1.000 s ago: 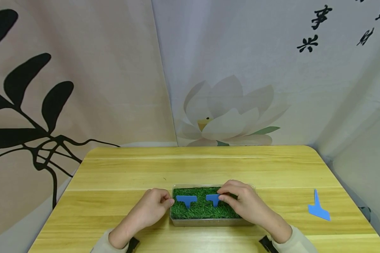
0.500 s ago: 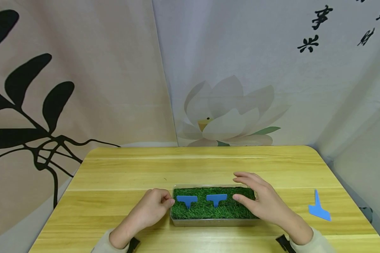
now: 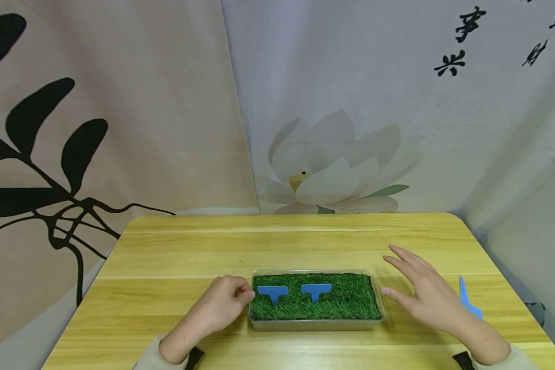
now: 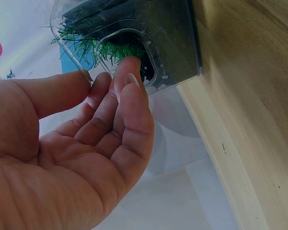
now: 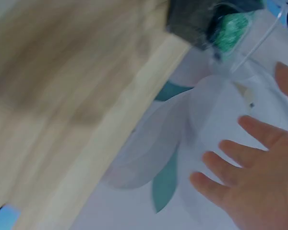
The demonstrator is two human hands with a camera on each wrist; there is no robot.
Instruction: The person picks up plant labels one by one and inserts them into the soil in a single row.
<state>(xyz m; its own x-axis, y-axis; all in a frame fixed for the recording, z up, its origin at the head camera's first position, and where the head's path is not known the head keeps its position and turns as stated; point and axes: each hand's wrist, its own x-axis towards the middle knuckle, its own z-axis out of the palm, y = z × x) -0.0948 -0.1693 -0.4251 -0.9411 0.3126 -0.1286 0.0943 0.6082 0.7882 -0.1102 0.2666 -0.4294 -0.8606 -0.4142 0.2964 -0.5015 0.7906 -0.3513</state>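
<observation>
A clear plastic box (image 3: pixel 314 325) filled with artificial grass (image 3: pixel 351 304) sits near the middle of the table. Two blue T-shaped plant labels, a left one (image 3: pixel 273 291) and a right one (image 3: pixel 316 289), stand upright in the grass. At the box's left end my left hand (image 3: pixel 224 304) pinches the rim between thumb and forefinger, as the left wrist view shows. Fingers spread and holding nothing, my right hand (image 3: pixel 427 295) hovers right of the box. Partly hidden behind it, a third blue label (image 3: pixel 465 299) lies on the table; a corner of blue (image 5: pixel 5 218) shows in the right wrist view.
The wooden table (image 3: pixel 203 241) ends in front of a fabric backdrop (image 3: pixel 166 103) printed with dark leaves, a lotus and black characters. Dark straps (image 3: pixel 463 361) sit on both wrists.
My right hand has let go of the right-hand label in the grass, opened, and moved right toward the label on the table. The left hand stays at the box's left end.
</observation>
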